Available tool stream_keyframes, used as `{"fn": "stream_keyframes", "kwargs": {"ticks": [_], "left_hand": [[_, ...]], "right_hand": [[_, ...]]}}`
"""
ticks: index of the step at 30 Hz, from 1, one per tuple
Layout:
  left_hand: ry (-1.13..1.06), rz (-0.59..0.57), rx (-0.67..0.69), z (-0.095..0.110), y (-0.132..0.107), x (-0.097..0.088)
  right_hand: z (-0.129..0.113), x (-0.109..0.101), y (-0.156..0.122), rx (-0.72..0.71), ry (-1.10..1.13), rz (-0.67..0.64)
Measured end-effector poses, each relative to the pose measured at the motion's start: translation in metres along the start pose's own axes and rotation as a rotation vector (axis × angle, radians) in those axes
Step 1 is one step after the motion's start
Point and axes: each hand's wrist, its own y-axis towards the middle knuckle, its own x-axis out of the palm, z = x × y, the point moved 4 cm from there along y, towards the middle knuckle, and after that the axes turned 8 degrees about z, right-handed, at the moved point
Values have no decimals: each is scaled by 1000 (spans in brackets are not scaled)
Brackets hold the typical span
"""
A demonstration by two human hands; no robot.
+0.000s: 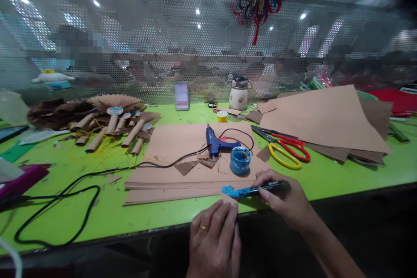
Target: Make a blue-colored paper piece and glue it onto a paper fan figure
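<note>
My right hand (pixel 282 197) is closed around a marker pen (pixel 273 188) with a black barrel and a blue front part. The pen's tip rests at a blue curled pattern (pixel 228 190) on a small piece of brown paper (pixel 229 199) by the table's front edge. On the near side of that piece, my left hand (pixel 215 234) grips it, fingers together, a ring on one of them; the thumb is hidden. Just beyond the pen stands a small tub of blue paint (pixel 240 161), its rim smeared.
A blue glue gun (pixel 215 141) lies on stacked brown paper (pixel 176 139), its black cord running left. Two pairs of scissors (pixel 283 150) and large paper sheets (pixel 319 117) are on the right. Paper fans with rolled handles (pixel 114 124) lie left. A bottle (pixel 239 93) stands behind.
</note>
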Motion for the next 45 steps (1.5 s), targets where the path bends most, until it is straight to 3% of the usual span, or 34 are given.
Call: {"fn": "stream_keyframes", "kwargs": {"ticks": [18, 24, 34, 41, 45], "left_hand": [[-3, -18, 52, -3, -1, 1], [9, -5, 14, 0, -1, 0], [-3, -20, -18, 2, 0, -1], [8, -22, -7, 2, 1, -1], [25, -32, 1, 2, 1, -1]], "right_hand": [[2, 0, 0, 20, -5, -27], [5, -2, -1, 59, 23, 30], [-2, 0, 0, 38, -15, -30], [11, -5, -2, 103, 114, 89], [9, -8, -1, 163, 292, 249]]}}
